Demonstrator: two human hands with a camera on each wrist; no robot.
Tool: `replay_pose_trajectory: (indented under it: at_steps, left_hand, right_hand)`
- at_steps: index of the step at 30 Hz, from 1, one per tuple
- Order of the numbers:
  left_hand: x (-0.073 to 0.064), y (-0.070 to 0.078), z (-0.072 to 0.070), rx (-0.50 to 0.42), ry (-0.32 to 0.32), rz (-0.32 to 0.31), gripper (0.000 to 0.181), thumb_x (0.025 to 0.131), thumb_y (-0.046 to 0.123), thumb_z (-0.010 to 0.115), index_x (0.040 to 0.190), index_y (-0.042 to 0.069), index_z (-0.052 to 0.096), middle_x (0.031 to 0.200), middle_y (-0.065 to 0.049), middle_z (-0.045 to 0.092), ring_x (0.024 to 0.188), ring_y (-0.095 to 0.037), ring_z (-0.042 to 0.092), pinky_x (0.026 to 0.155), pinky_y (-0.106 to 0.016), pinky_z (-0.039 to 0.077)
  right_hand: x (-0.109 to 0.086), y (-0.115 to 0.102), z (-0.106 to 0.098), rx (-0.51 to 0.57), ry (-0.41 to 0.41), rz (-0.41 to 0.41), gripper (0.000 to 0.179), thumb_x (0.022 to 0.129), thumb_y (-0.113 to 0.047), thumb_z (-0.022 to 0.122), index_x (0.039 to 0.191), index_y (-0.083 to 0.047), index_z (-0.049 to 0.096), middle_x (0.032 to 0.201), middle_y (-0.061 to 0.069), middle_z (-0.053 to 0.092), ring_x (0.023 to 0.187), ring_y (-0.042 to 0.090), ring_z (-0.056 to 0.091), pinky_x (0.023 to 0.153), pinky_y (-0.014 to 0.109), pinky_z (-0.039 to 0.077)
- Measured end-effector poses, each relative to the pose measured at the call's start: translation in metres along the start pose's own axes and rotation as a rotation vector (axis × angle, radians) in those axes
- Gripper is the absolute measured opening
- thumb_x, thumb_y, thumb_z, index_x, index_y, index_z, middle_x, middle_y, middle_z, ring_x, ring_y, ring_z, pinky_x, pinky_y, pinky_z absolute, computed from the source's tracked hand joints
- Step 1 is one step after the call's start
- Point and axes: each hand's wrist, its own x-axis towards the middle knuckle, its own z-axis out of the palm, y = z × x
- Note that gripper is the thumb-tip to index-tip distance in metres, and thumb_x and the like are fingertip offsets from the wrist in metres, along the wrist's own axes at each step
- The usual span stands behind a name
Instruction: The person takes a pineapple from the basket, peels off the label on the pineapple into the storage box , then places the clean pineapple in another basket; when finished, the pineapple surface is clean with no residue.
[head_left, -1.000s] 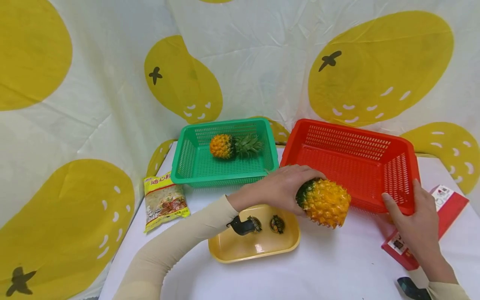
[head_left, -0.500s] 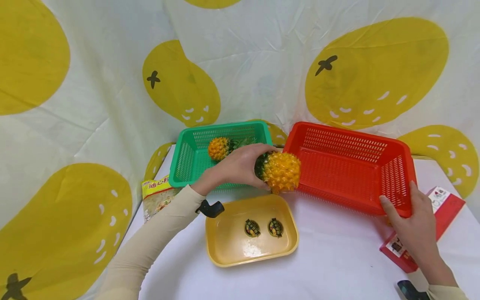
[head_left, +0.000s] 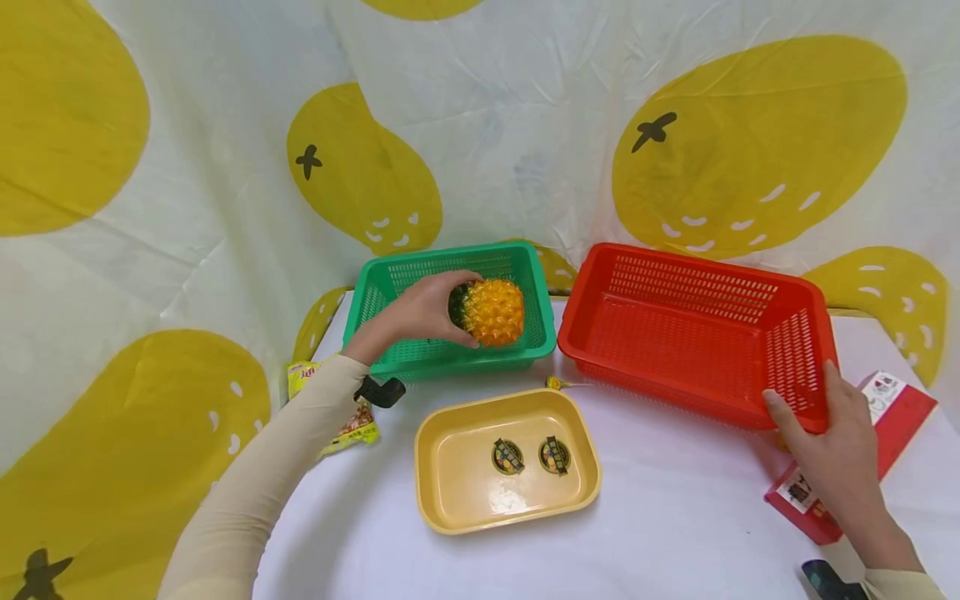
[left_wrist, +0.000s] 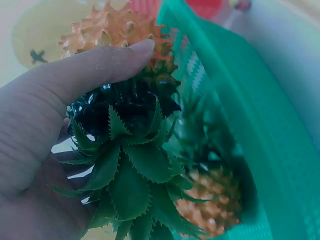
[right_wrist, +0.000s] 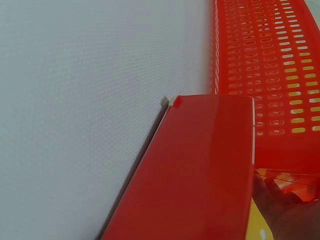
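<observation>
My left hand (head_left: 427,308) grips a pineapple (head_left: 495,312) near its leafy crown, over the green plastic basket (head_left: 546,333). The thumb lies across the top of the orange fruit (left_wrist: 120,35) in the left wrist view, and the spiky green leaves point back toward the wrist. A second pineapple (left_wrist: 212,200) lies below, inside the basket; in the head view the hand and held fruit hide it. My right hand (head_left: 840,454) holds the red plastic basket (head_left: 675,333) at its front right corner, thumb at the rim. In the right wrist view its fingers (right_wrist: 270,200) are dark and partly cut off.
A yellow tray (head_left: 450,483) with two round stickers stands in front of the baskets. A lollipop (head_left: 555,383) lies behind it. The left forearm partly covers a food bag (head_left: 360,429). A long red box (head_left: 896,425) lies beside the right hand.
My left hand has carried the pineapple leftward and back, from in front of the red basket to over the green basket. The right hand stays at the red basket's corner.
</observation>
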Motion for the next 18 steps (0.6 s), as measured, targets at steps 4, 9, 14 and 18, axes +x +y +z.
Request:
replay_pose_trajectory:
  at_steps: [4,9,14,18]
  left_hand:
    - [0.000,-0.009,-0.003,0.005,-0.027,-0.052,0.100,0.075,0.039,0.098,0.156,0.009,0.049,0.146,-0.012,0.058,0.128,-0.031,0.057,0.105,-0.051,0.048]
    - [0.005,-0.018,-0.002,0.025,-0.048,-0.100,0.100,0.076,0.039,0.098,0.157,0.007,0.047,0.148,-0.015,0.056,0.129,-0.034,0.056,0.105,-0.053,0.047]
    - [0.013,-0.028,0.010,0.016,-0.083,-0.116,0.100,0.078,0.039,0.096,0.157,0.003,0.046,0.151,-0.017,0.053,0.134,-0.036,0.053,0.109,-0.054,0.044]
    - [0.017,-0.034,0.020,0.022,-0.115,-0.119,0.101,0.078,0.039,0.096,0.156,-0.002,0.046,0.152,-0.020,0.051,0.136,-0.038,0.051,0.110,-0.055,0.043]
  right_hand:
    - [-0.004,-0.003,-0.001,0.014,-0.007,-0.004,0.100,0.102,-0.042,0.069,0.170,-0.019,-0.001,0.167,0.033,0.016,0.147,0.060,0.020,0.083,0.082,0.043]
    - [-0.005,-0.004,0.000,0.027,-0.001,-0.020,0.099,0.101,-0.042,0.069,0.170,-0.021,0.000,0.167,0.032,0.017,0.148,0.059,0.020,0.082,0.083,0.043]
    - [-0.004,-0.001,-0.001,0.032,0.011,-0.025,0.099,0.101,-0.041,0.069,0.171,-0.022,0.001,0.167,0.032,0.019,0.148,0.059,0.021,0.082,0.082,0.043]
    - [-0.005,0.001,-0.001,0.037,0.014,-0.026,0.099,0.101,-0.041,0.070,0.171,-0.022,0.001,0.167,0.032,0.020,0.147,0.059,0.023,0.082,0.081,0.044]
